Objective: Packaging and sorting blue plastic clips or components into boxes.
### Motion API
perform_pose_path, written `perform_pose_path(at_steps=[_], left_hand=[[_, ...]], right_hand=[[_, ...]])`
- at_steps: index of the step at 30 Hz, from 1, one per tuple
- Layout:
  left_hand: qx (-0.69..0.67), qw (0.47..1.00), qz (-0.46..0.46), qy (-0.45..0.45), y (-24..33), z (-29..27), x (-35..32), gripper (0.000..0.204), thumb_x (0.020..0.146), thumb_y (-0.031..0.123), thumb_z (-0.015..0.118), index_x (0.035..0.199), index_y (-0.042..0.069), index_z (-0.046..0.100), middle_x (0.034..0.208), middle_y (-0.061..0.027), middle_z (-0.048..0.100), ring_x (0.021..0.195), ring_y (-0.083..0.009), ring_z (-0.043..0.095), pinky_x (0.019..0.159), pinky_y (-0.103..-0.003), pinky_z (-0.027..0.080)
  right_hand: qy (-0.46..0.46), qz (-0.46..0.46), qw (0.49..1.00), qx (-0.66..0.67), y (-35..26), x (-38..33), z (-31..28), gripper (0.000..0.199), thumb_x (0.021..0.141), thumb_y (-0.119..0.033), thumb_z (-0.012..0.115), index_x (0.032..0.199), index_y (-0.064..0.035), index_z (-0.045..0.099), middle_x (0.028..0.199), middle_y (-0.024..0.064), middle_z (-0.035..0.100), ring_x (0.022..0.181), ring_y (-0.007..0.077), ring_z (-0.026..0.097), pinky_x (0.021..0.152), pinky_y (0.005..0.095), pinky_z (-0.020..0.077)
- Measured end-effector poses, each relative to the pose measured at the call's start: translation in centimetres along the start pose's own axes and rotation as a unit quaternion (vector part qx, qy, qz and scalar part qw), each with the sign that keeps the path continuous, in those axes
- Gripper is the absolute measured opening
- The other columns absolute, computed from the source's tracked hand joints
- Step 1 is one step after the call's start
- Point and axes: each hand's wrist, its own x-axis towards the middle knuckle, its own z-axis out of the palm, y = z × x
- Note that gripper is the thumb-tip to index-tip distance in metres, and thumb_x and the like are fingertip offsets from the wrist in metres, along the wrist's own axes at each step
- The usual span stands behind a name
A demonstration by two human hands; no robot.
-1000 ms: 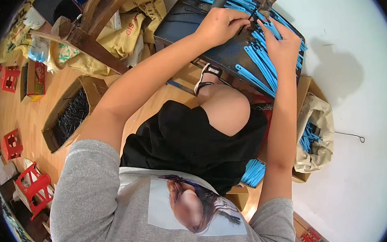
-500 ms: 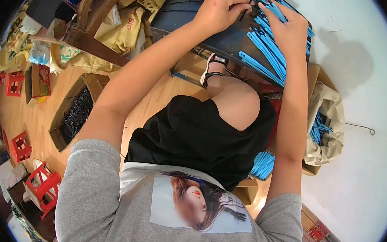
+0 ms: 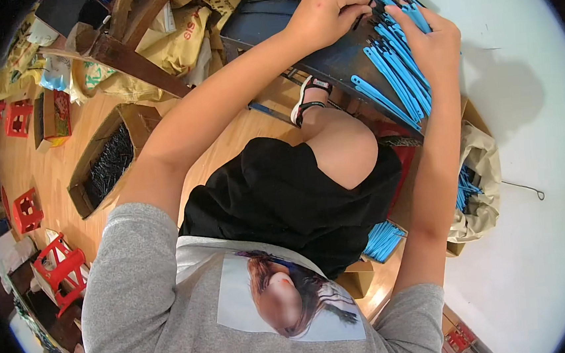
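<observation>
Right hand [image 3: 439, 39] has slid a bit right. Above the dark table [image 3: 333, 59], the left hand [image 3: 318, 19] pinches a thin black piece [image 3: 358, 21], finger and thumb together. Long, flat blue sticks [image 3: 389, 75] with round ends and tiny holes lie on the table's right side. Above the table, the right hand clamps a bright blue stick [image 3: 418, 18].

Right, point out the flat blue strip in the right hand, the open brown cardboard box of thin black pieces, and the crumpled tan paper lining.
Flat blue strip [image 3: 419, 20], head view: its visible middle.
Open brown cardboard box [image 3: 140, 126], head view: bare upper-right wall.
Crumpled tan paper lining [image 3: 488, 163], head view: right-hand side.
</observation>
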Motion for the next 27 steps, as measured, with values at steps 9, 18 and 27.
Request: perform_pose_path(at_steps=[9,18,27], left_hand=[[-0.014,0.999,-0.010,0.034,0.4,0.5,-0.6,0.012,0.073,0.015,0.061,0.083,0.009,0.065,0.066,-0.0090,0.061,0.057,-0.0229,0.058,0.053,-0.029,0.047],[-0.023,0.999,-0.028,-0.005,0.9,-0.4,0.1,0.013,0.073,0.014,0.060,0.084,0.008,0.064,0.068,-0.0086,0.062,0.060,-0.0226,0.060,0.055,-0.029,0.048],[-0.022,1.000,0.000,0.005,1.3,-0.7,0.1,0.012,0.075,0.010,0.060,0.084,0.004,0.064,0.069,-0.0093,0.062,0.055,-0.0194,0.059,0.051,-0.026,0.046]], right_hand=[[-0.084,0.064,0.994,-0.013,-1.2,0.6,-1.4,0.033,0.072,-0.033,0.064,0.080,-0.0010,0.063,0.049,0.0066,0.048,0.047,0.0098,0.040,0.048,0.0266,0.0372],[-0.113,0.066,0.991,0.009,-0.6,0.8,-1.6,0.034,0.072,-0.034,0.064,0.071,0.0002,0.059,0.047,0.0021,0.040,0.048,0.0080,0.034,0.046,0.0250,0.0333],[-0.123,0.110,0.986,0.006,-0.4,0.5,-1.6,0.033,0.073,-0.030,0.064,0.068,0.0016,0.056,0.048,0.0007,0.043,0.049,0.0071,0.033,0.045,0.0247,0.0319]])
